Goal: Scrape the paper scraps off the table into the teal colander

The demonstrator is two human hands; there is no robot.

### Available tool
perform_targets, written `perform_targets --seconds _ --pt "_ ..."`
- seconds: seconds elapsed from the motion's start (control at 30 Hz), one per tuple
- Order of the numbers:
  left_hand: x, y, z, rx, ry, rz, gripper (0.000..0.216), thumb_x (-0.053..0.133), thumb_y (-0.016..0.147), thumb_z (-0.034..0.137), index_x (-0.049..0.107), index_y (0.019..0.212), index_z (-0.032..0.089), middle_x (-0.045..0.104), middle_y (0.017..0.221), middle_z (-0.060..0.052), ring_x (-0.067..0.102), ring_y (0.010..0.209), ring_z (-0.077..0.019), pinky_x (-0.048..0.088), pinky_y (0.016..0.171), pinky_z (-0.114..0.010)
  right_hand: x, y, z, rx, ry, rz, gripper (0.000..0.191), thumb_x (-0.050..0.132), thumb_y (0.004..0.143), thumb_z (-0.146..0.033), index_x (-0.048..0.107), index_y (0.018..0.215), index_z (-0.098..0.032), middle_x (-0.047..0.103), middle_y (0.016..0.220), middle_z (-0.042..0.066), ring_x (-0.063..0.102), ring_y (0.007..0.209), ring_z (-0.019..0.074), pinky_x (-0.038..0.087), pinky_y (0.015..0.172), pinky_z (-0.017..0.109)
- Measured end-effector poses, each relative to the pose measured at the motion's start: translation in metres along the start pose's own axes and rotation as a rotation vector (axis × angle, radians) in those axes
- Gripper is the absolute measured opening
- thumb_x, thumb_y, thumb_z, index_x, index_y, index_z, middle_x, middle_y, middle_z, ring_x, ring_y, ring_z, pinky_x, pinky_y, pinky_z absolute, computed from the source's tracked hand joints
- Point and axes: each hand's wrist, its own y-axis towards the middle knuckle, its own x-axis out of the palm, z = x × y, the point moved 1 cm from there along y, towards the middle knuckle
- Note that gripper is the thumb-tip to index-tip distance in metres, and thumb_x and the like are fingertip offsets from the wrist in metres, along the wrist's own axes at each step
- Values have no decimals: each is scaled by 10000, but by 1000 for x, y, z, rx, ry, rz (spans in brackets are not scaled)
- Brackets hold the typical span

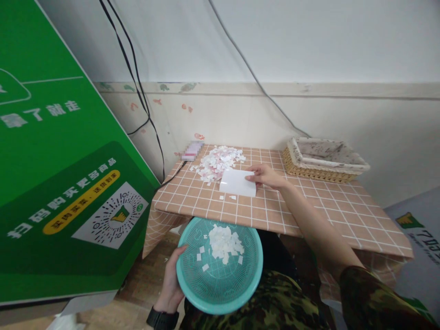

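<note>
My left hand [173, 275] grips the rim of a turquoise plastic basket [220, 293] with slotted walls, held below the table's front edge. A heap of small white paper pieces [225, 243] lies inside it, with several loose bits around the heap. Over the table, my right hand [266, 176] pinches the right end of a white card [237, 182], thumb on top. The card's left edge meets a larger pile of paper scraps [220, 160], white with some pinkish ones. Two small scraps [227, 197] lie just in front of the card.
A checked brown cloth covers the table [326, 206]. At the back right stands a lined wicker basket [323, 160]. A blurred-out flat item [192, 150] with a black cable lies at the back left. A green printed cabinet [68, 183] borders the left side.
</note>
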Motion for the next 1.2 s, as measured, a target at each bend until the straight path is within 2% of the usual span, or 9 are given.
perform_targets --seconds 0.2,0.3,0.37,0.53,0.63,0.87,1.0,1.2 --pt "6 -4 2 21 -2 -7 105 639 700 192 680 756 113 724 689 -79 665 616 -222 538 654 -360 42 -9 -8 -1 20 -325 402 659 731 -389 579 1041 -145 658 808 49 605 639 113 482 487 190" --pt "6 -6 3 -13 0 -38 147 640 709 218 687 782 100 727 710 -101 669 640 -240 533 676 -378 60 -13 -14 -27 19 -429 395 661 725 -402 599 1016 -143 663 819 45 611 664 117 481 510 192" --pt "5 -6 4 -20 -3 -55 162 637 716 229 686 798 98 728 725 -101 669 653 -238 530 693 -381 60 -12 -17 -53 11 -378 381 657 725 -405 617 1002 -147 666 806 44 607 648 116 475 508 196" --pt "-1 -2 4 7 8 -39 139 631 714 225 669 790 115 723 715 -72 663 637 -212 528 673 -352 35 -4 -15 -134 -30 75 413 634 742 -407 621 1056 -140 667 786 68 605 631 148 485 491 240" --pt "-4 1 4 8 0 -48 129 636 712 222 661 790 122 719 703 -63 657 620 -195 520 642 -318 27 1 -10 -168 -90 207 412 624 749 -401 626 1059 -129 667 782 79 621 679 189 510 512 280" --pt "-3 1 6 11 22 -14 148 628 712 227 660 792 106 719 703 -83 658 618 -214 525 654 -354 40 15 -9 -223 -163 203 328 573 794 -337 615 1071 -165 660 1001 88 631 835 214 534 648 321" --pt "-5 -1 8 42 27 -8 130 637 708 224 658 773 113 715 684 -72 655 606 -211 525 644 -348 45 24 -14 -279 -209 210 267 555 800 -316 631 993 -148 659 968 83 622 837 198 521 689 312" --pt "-10 -1 10 57 3 -21 108 641 702 217 659 756 126 711 679 -54 651 596 -194 522 627 -323 45 33 -21 -282 -319 168 258 556 794 -343 647 954 -162 644 846 56 587 693 152 479 571 257"
